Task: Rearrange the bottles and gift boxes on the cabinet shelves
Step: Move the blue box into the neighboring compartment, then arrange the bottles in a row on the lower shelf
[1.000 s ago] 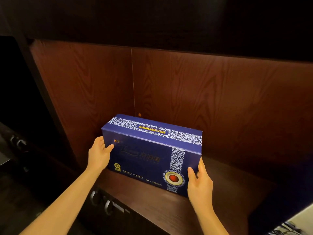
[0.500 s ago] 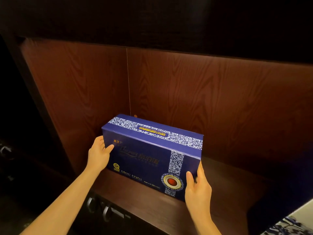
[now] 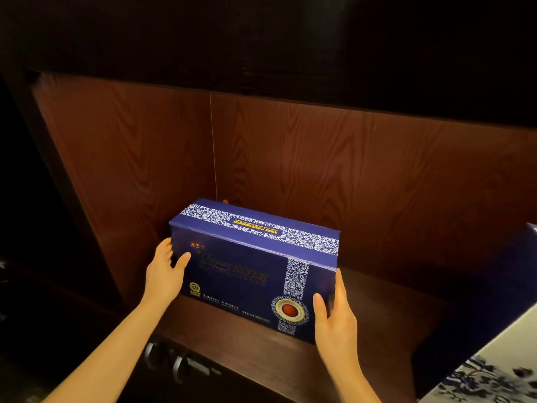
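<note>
**Blue box on shelf, both hands on its ends**

Gift box sits on the cabinet shelf, long side facing out, back-left corner tucked near the cabinet's inner corner; looks flat on the shelf, though the base edge is dark so I can't rule out a slight lift.

Left hand flat against the box's left end, thumb round onto the front face; right hand against the right end near the lower front corner, thumb on the front; each grip is an open-palm press, fingers extended, not curled round anything; between them the two hands squeeze the box from both ends.

Progress, as a judgement: this box is either at or very close to its spot; what's left for it is a final nudge or release, can't tell which; no bottles in view at all, so that part of the job is unaccounted for here.

A second box, white with blue pattern, pokes in at the lower right, off the shelf; probably next to place; shelf space right of the blue box is bare.

Cabinet handles visible below the shelf edge; doors shut.
</note>
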A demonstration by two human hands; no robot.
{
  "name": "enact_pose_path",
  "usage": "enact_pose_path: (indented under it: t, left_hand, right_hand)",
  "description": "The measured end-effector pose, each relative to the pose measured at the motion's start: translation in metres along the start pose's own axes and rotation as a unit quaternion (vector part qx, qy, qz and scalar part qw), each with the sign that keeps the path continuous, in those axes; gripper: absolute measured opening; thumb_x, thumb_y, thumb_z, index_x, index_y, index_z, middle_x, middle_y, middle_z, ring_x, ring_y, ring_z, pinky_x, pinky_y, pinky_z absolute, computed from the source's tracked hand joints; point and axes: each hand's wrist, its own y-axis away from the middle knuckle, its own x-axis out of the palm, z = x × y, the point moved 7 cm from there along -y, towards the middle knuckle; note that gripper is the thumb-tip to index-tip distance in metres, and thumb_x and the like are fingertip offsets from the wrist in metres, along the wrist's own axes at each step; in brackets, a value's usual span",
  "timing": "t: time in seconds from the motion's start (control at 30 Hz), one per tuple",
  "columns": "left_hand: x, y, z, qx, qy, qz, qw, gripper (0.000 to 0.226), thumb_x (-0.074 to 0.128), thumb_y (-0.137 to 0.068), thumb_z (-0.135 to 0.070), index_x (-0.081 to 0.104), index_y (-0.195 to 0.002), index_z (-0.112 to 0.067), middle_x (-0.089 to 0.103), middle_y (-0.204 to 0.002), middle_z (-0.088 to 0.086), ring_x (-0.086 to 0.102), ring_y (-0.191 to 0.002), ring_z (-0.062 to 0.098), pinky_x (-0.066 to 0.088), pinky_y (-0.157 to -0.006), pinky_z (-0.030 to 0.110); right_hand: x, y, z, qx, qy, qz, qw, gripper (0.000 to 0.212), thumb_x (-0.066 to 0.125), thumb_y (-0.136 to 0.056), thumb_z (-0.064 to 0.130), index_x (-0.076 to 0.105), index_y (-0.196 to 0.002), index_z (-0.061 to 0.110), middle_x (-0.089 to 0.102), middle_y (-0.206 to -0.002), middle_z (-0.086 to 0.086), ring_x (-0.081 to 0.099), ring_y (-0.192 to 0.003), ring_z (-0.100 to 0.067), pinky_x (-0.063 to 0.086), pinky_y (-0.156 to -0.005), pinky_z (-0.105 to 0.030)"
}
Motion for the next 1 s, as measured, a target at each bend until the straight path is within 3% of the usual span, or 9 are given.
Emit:
enact_pose_path:
  t: [0.1, 0.23, 0.37, 0.53, 0.67, 0.9, 1.0]
  left_hand:
    - [-0.006, 0.021, -0.004, -0.01, -0.008, -0.019, 1.0, 0.073, 0.067, -0.092, -0.036, 0.033, -0.153, -0.015, 0.043, -0.154, 0.012, 0.043, -0.139, 0.031, 0.038, -0.109, 0.045]
    - [-0.012, 0.049, -0.02, 0.024, 0.011, -0.037, 0.999, 0.071, 0.066, -0.09, -0.045, 0.036, -0.15, -0.02, 0.041, -0.154, 0.009, 0.043, -0.137, 0.03, 0.041, -0.105, 0.047]
    - [-0.005, 0.089, -0.032, 0.045, 0.073, -0.004, 0.996, 0.063, 0.065, -0.088, -0.048, 0.045, -0.144, -0.028, 0.049, -0.145, 0.0, 0.049, -0.128, 0.02, 0.043, -0.098, 0.036]
    - [0.037, 0.145, -0.071, 0.096, 0.144, 0.109, 0.979, 0.051, 0.062, -0.085, -0.048, 0.053, -0.133, -0.035, 0.061, -0.127, -0.011, 0.06, -0.115, 0.009, 0.05, -0.096, 0.035]
    - [0.095, 0.199, -0.109, 0.135, 0.165, 0.211, 0.954, 0.049, 0.061, -0.085, -0.047, 0.053, -0.133, -0.039, 0.062, -0.127, -0.017, 0.059, -0.114, 0.001, 0.048, -0.095, 0.027]
    - [0.197, 0.297, -0.182, 0.174, 0.215, 0.351, 0.895, 0.045, 0.062, -0.084, -0.046, 0.054, -0.128, -0.044, 0.064, -0.126, -0.014, 0.06, -0.116, 0.003, 0.048, -0.095, 0.023]
    - [0.238, 0.349, -0.21, 0.197, 0.225, 0.406, 0.863, 0.046, 0.063, -0.084, -0.051, 0.056, -0.129, -0.044, 0.065, -0.123, -0.02, 0.061, -0.115, 0.003, 0.049, -0.093, 0.024]
  right_hand:
    - [-0.011, 0.007, 0.001, 0.008, -0.015, 0.004, 1.0, 0.075, 0.054, -0.089, 0.047, 0.019, -0.155, 0.042, 0.043, -0.146, 0.015, 0.047, -0.13, -0.005, 0.046, -0.076, 0.0]
    - [-0.026, 0.019, 0.01, -0.009, 0.0, -0.015, 1.0, 0.079, 0.055, -0.088, 0.05, 0.018, -0.157, 0.037, 0.038, -0.156, 0.009, 0.036, -0.134, 0.0, 0.036, -0.085, 0.005]
    - [-0.042, 0.042, 0.018, -0.018, 0.017, -0.023, 0.999, 0.08, 0.055, -0.087, 0.054, 0.017, -0.156, 0.04, 0.037, -0.157, 0.009, 0.036, -0.136, 0.0, 0.035, -0.101, -0.012]
    - [-0.082, 0.069, 0.028, -0.024, 0.038, -0.067, 0.997, 0.073, 0.06, -0.093, 0.044, 0.021, -0.155, 0.04, 0.038, -0.157, 0.009, 0.037, -0.14, -0.003, 0.035, -0.112, -0.027]
    - [-0.133, 0.096, 0.029, -0.011, 0.055, -0.114, 0.992, 0.074, 0.055, -0.086, 0.056, 0.024, -0.152, 0.045, 0.04, -0.155, 0.014, 0.041, -0.137, -0.002, 0.037, -0.111, -0.027]
    - [-0.257, 0.156, 0.024, 0.02, 0.104, -0.212, 0.971, 0.068, 0.052, -0.083, 0.066, 0.021, -0.143, 0.06, 0.037, -0.149, 0.028, 0.037, -0.135, 0.004, 0.035, -0.111, -0.023]
    - [-0.319, 0.189, 0.016, 0.047, 0.119, -0.281, 0.951, 0.065, 0.055, -0.086, 0.06, 0.027, -0.144, 0.056, 0.043, -0.146, 0.023, 0.042, -0.135, -0.002, 0.037, -0.111, -0.028]
